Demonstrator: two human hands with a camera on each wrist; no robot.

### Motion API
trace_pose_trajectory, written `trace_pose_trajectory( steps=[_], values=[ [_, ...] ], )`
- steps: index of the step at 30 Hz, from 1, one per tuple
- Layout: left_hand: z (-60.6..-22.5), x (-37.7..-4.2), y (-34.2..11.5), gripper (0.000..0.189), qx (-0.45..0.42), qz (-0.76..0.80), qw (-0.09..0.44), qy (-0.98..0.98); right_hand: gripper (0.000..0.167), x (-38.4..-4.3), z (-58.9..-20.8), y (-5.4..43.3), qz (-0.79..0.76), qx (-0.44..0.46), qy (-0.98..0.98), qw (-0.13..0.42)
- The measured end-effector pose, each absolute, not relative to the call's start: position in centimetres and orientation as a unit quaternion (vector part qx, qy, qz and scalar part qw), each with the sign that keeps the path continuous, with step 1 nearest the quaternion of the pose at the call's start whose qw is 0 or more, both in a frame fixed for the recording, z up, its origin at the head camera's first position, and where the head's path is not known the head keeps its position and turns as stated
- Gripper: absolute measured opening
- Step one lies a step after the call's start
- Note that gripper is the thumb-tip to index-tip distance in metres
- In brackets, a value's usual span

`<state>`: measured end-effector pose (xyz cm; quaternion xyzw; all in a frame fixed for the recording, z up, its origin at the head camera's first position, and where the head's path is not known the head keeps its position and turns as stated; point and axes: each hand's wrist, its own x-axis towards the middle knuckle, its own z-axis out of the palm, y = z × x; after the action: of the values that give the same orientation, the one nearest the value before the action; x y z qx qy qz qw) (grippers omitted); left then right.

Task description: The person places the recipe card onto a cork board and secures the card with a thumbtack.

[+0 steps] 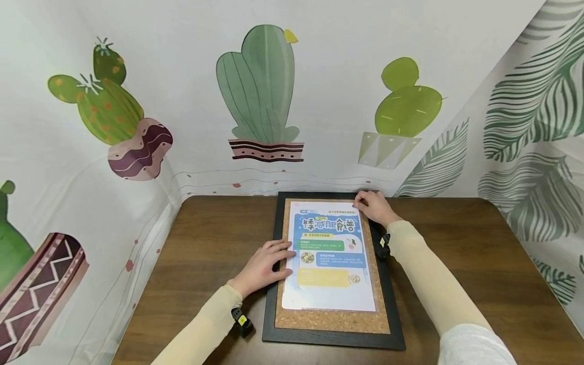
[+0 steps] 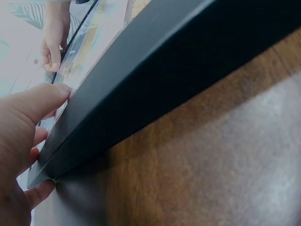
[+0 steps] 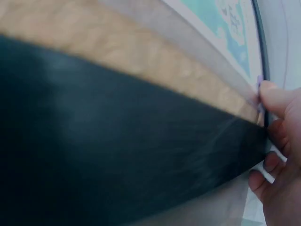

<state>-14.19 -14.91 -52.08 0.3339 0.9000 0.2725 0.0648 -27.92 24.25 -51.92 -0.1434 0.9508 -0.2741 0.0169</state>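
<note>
A laminated printed sheet with blue, green and yellow panels lies on a black-framed cork board. My left hand rests across the board's left frame, fingers spread and fingertips at the sheet's left edge. In the left wrist view, the left thumb reaches over the black frame. At the sheet's upper right corner, my right hand pinches a small purple push pin between thumb and finger. The pin's point is hidden. Its other fingers are curled beside the frame.
The board lies on a brown wooden table, its top edge close to the back wall. A white cloth with cactus prints hangs behind and at the left. Leaf-patterned cloth hangs at the right.
</note>
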Motion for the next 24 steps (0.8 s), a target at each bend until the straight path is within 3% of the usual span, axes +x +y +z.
trace_pose_trajectory(
  steps=[11,17,24],
  values=[
    [-52.4,-14.7,-14.9,0.049,0.333,0.272,0.057,0.901,0.019,-27.0,-52.4,25.0,-0.338,-0.112,0.934,0.007],
    [-52.3,-14.5,-14.9,0.049,0.336,0.275,0.06,0.899,0.022,-25.4,-52.4,25.3,-0.374,-0.055,0.926,0.003],
    [-52.2,-14.4,-15.0,0.049,0.337,0.278,0.062,0.897,0.024,-23.4,-51.4,25.9,-0.384,-0.051,0.922,0.004]
  ],
)
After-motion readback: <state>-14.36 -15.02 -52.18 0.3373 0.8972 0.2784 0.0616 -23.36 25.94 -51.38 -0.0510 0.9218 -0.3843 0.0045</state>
